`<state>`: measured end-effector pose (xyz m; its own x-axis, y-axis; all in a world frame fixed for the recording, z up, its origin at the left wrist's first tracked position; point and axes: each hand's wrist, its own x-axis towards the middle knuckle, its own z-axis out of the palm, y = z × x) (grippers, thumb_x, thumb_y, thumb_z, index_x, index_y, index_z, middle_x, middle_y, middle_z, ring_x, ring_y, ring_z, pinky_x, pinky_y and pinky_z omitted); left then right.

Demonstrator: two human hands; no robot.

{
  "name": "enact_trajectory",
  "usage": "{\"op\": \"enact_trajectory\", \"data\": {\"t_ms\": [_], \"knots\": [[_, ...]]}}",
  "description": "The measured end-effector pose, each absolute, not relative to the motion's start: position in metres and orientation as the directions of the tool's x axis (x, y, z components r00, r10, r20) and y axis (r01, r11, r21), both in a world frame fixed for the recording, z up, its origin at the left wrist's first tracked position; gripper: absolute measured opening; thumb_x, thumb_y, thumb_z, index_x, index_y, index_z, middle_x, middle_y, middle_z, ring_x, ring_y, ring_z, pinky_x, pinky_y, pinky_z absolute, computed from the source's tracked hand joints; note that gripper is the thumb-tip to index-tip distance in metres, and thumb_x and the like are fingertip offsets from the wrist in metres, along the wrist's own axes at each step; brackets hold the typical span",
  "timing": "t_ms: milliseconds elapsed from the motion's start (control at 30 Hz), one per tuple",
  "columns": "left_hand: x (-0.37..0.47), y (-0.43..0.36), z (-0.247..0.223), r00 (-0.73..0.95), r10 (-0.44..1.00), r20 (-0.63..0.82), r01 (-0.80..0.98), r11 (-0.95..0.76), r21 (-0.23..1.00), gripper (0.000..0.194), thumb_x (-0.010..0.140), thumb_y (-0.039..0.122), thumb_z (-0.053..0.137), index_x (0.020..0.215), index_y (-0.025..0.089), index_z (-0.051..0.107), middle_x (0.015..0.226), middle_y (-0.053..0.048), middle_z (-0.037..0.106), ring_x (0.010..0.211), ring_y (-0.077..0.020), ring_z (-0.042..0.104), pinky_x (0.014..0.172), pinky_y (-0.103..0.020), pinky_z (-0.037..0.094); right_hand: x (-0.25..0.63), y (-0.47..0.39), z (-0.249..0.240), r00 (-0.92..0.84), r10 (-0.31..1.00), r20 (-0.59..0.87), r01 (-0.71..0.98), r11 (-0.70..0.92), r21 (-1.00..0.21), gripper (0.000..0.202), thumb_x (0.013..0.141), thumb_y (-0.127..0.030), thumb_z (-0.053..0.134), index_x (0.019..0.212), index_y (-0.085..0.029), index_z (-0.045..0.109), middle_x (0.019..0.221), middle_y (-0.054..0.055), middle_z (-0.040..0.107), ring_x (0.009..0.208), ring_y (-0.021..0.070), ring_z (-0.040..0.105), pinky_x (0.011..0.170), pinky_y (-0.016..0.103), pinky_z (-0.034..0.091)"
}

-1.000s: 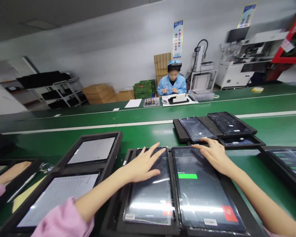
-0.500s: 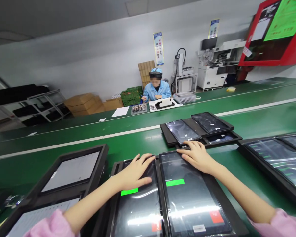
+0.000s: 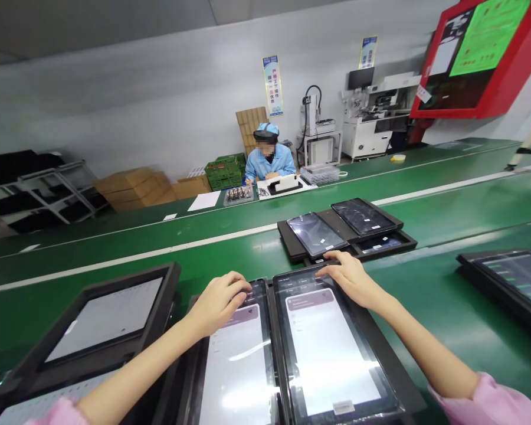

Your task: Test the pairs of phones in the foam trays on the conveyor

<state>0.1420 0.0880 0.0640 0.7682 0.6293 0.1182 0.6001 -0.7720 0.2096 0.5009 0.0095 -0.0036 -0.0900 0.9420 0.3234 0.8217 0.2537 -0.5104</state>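
Locate the right black, rectangular, glossy tablet (image 3: pixel 331 360) and the matching left black, rectangular, glossy tablet (image 3: pixel 234 372) side by side in a black, flat, foam-like tray (image 3: pixel 409 395), on the green, smooth-topped bench (image 3: pixel 442 313). Note a lit white page under a dull purple header band on both screens. Treat stray contact as the likeliest fault: with bare fingers so close to lit glass, expect a possible unintended input from a trailing thumb or a sagging palm. Allow also for misreading of the lower page, owing to bright glare across both screens. Guard against a bump to the black, flat, stacked trays (image 3: pixel 287 248) just beyond the right hand (image 3: pixel 347 277); by overreaching, risk shifting the dark, glossy, rectangular tablet (image 3: pixel 316 233) on top. Beware likewise of brushing the black, thick-rimmed tray (image 3: pixel 172 283) at the left with the left forearm. Read hand pose as follows: both hands apart, palms downward, clamped on nothing. Left hand (image 3: pixel 221 301): over the upper part of the left tablet, fingers loosely bent and pointing right. Right hand: over the upper edge of the right tablet, fingers reaching left, thumb slightly separated. Cannot tell fingertip contact from a slight hover at this angle.
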Motion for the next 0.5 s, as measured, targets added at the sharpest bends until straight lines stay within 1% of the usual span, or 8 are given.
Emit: {"op": "enact_trajectory", "data": {"t_ms": [67, 167, 200, 267, 333, 400, 433, 500], "knots": [[0.144, 0.089, 0.064, 0.777, 0.623, 0.086, 0.598, -0.774, 0.208, 0.054, 0.104, 0.047, 0.026, 0.112, 0.023, 0.074, 0.124, -0.011, 0.064, 0.113, -0.0291, 0.061, 0.103, -0.047, 0.046, 0.500, 0.008, -0.003, -0.093, 0.944, 0.317, 0.822, 0.253, -0.511, 0.056, 0.106, -0.046, 0.026, 0.107, -0.032, 0.081, 0.135, 0.010, 0.055, 0.128, 0.0333, 0.047, 0.110, 0.059, 0.035], [0.150, 0.092, 0.066, 0.765, 0.643, 0.033, 0.614, -0.745, 0.262, 0.058, 0.103, 0.052, 0.024, 0.103, 0.021, 0.073, 0.131, -0.013, 0.061, 0.120, -0.0338, 0.057, 0.108, -0.054, 0.041, 0.501, 0.009, -0.001, -0.067, 0.949, 0.309, 0.816, 0.231, -0.531, 0.052, 0.106, -0.046, 0.029, 0.112, -0.030, 0.078, 0.140, 0.011, 0.052, 0.132, 0.0340, 0.043, 0.111, 0.058, 0.034], [0.153, 0.094, 0.067, 0.754, 0.657, 0.025, 0.624, -0.727, 0.286, 0.060, 0.103, 0.054, 0.021, 0.104, 0.020, 0.070, 0.132, -0.015, 0.061, 0.120, -0.0342, 0.057, 0.107, -0.053, 0.043, 0.502, 0.011, -0.001, -0.051, 0.952, 0.302, 0.810, 0.217, -0.545, 0.051, 0.106, -0.044, 0.028, 0.118, -0.028, 0.076, 0.139, 0.012, 0.053, 0.132, 0.0325, 0.044, 0.111, 0.055, 0.036], [0.159, 0.100, 0.070, 0.741, 0.672, -0.007, 0.638, -0.701, 0.319, 0.061, 0.104, 0.055, 0.014, 0.110, 0.019, 0.064, 0.127, -0.014, 0.064, 0.115, -0.0319, 0.061, 0.099, -0.048, 0.049, 0.505, 0.016, -0.002, -0.013, 0.963, 0.269, 0.800, 0.172, -0.575, 0.049, 0.108, -0.039, 0.028, 0.127, -0.023, 0.069, 0.131, 0.014, 0.058, 0.125, 0.0287, 0.051, 0.109, 0.046, 0.041], [0.166, 0.105, 0.072, 0.750, 0.657, -0.071, 0.638, -0.692, 0.338, 0.062, 0.106, 0.057, 0.010, 0.122, 0.020, 0.058, 0.124, -0.011, 0.067, 0.110, -0.0277, 0.064, 0.094, -0.040, 0.052, 0.506, 0.022, -0.002, 0.025, 0.978, 0.207, 0.797, 0.105, -0.595, 0.044, 0.108, -0.035, 0.032, 0.128, -0.015, 0.066, 0.120, 0.015, 0.063, 0.115, 0.0273, 0.058, 0.103, 0.040, 0.045], [0.173, 0.111, 0.075, 0.767, 0.628, -0.132, 0.630, -0.698, 0.341, 0.062, 0.106, 0.058, 0.011, 0.131, 0.022, 0.056, 0.126, -0.009, 0.067, 0.112, -0.0248, 0.065, 0.096, -0.035, 0.052, 0.506, 0.028, -0.001, 0.052, 0.990, 0.132, 0.802, 0.038, -0.596, 0.040, 0.107, -0.035, 0.039, 0.117, -0.010, 0.069, 0.110, 0.017, 0.065, 0.107, 0.0283, 0.061, 0.098, 0.038, 0.047], [0.176, 0.113, 0.076, 0.773, 0.616, -0.155, 0.627, -0.704, 0.333, 0.062, 0.106, 0.058, 0.013, 0.132, 0.022, 0.057, 0.125, -0.008, 0.068, 0.112, -0.0242, 0.065, 0.097, -0.033, 0.051, 0.506, 0.031, 0.001, 0.055, 0.994, 0.096, 0.805, 0.012, -0.594, 0.038, 0.106, -0.035, 0.042, 0.108, -0.009, 0.070, 0.104, 0.017, 0.066, 0.104, 0.0289, 0.062, 0.095, 0.037, 0.047], [0.181, 0.117, 0.077, 0.776, 0.604, -0.180, 0.628, -0.717, 0.302, 0.061, 0.106, 0.056, 0.015, 0.126, 0.023, 0.062, 0.120, -0.008, 0.068, 0.109, -0.0240, 0.066, 0.095, -0.032, 0.051, 0.504, 0.034, 0.006, 0.048, 0.998, 0.030, 0.808, -0.021, -0.589, 0.038, 0.105, -0.036, 0.047, 0.087, -0.011, 0.070, 0.093, 0.016, 0.066, 0.103, 0.0303, 0.062, 0.094, 0.036, 0.046]]}}
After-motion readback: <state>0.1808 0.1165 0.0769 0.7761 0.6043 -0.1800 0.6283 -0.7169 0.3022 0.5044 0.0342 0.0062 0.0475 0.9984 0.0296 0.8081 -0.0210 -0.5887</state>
